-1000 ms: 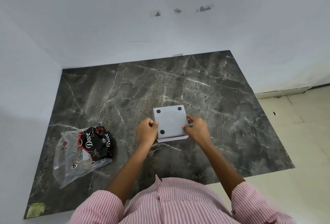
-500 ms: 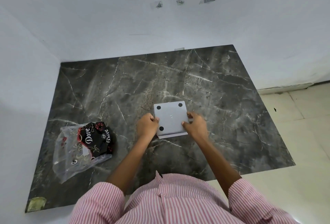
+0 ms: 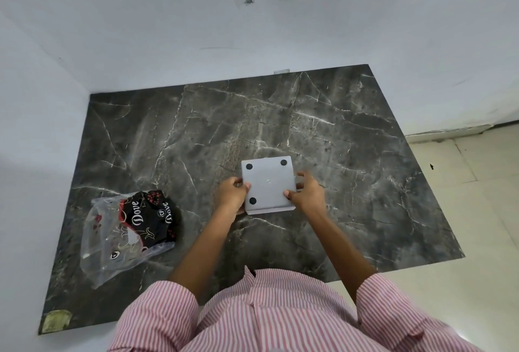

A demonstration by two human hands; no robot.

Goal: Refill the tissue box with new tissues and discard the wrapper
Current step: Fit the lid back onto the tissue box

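Seen from the head camera, looking down. Dark marble table (image 3: 351, 138) veined in white, set into a corner of pale walls (image 3: 168, 28).

Near the middle of the table, a grey square tissue box (image 3: 268, 184), turned bottom side up, with three black round feet showing at its corners; fourth corner hidden under a thumb. Cannot tell whether resting on the table or lifted just off it.

Left hand (image 3: 231, 196) clamped on the box's left edge, fingers curled together around the side, thumb pressed near the top face. Right hand (image 3: 306, 193) clamped on the box's right edge, thumb laid over the near right corner, fingers wrapped round the far side, one fingertip showing above. Both forearms bare, reaching from the near edge of the table toward the box.

Left of the box and well apart from it, a clear plastic wrapper (image 3: 112, 242) lying crumpled on the table, with a black and red printed part reading "Dove". Whether anything is inside the wrapper, cannot tell.

At the near left corner of the table, a small yellowish patch (image 3: 57, 320). Right of the table, pale floor tiles (image 3: 477, 211). Nearest the camera, a pink-and-white striped shirt (image 3: 280, 318) with short sleeves.
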